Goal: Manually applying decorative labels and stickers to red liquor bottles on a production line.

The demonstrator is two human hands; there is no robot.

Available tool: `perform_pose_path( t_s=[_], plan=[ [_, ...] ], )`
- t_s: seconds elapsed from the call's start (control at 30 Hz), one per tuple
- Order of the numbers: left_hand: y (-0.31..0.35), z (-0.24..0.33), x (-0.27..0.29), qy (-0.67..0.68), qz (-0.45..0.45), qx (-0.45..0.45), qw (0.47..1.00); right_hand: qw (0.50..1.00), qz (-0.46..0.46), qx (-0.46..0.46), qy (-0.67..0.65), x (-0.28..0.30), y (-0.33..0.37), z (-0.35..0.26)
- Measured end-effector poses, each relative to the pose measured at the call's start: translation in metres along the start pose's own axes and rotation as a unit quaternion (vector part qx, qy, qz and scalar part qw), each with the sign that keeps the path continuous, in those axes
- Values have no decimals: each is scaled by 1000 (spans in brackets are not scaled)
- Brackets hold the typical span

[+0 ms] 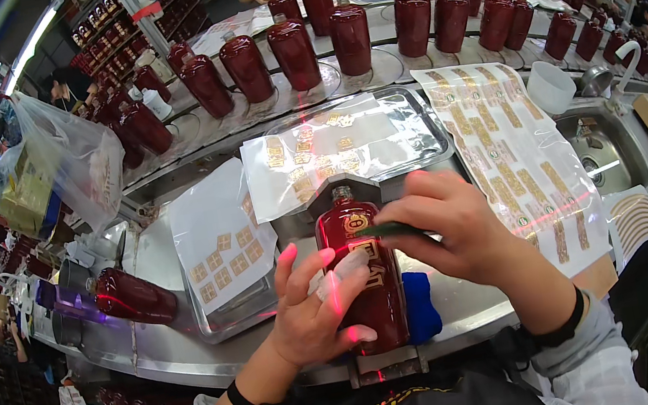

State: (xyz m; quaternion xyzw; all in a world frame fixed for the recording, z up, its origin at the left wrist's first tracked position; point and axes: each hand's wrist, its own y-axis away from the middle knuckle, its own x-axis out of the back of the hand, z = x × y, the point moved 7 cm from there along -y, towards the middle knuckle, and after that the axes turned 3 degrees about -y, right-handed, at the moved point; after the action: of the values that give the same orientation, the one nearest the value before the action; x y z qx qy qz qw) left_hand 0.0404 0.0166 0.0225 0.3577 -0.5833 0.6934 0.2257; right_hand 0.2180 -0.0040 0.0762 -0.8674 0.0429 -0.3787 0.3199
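A dark red glass bottle lies in a metal holder in front of me, its neck pointing away. Gold emblems and characters mark its upper face, and a red laser line crosses it. My left hand rests on the bottle's left side with its fingers spread; white wrapping covers some fingertips. In my right hand is a thin dark green strip-like tool, pinched and held against the bottle near the gold emblem. Its far end under my fingers is hidden. A blue cloth sits right beside the bottle.
Sheets of gold decals lie at left, on the middle tray and at right. Another red bottle lies at left. Red bottles line a conveyor ahead. A sink is at right; co-workers sit beyond.
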Motion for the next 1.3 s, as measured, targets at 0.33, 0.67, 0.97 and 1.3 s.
perform_pose_path(
  t_s=[0.33, 0.67, 0.97, 1.3],
  plan=[
    [-5, -13, -5, 16, -12, 15, 1000, 997, -45, -26, -64, -7, -2, 21],
    [-13, -20, 0, 11, -32, 17, 999, 993, -33, -65, -93, -3, 15, 32],
    [-9, -26, -2, 65, 9, 51, 997, 984, -8, -106, -142, -5, 28, 40],
    [-15, -27, -6, 30, -7, 73, 997, 991, -72, -16, -109, -9, -14, 12]
  ],
)
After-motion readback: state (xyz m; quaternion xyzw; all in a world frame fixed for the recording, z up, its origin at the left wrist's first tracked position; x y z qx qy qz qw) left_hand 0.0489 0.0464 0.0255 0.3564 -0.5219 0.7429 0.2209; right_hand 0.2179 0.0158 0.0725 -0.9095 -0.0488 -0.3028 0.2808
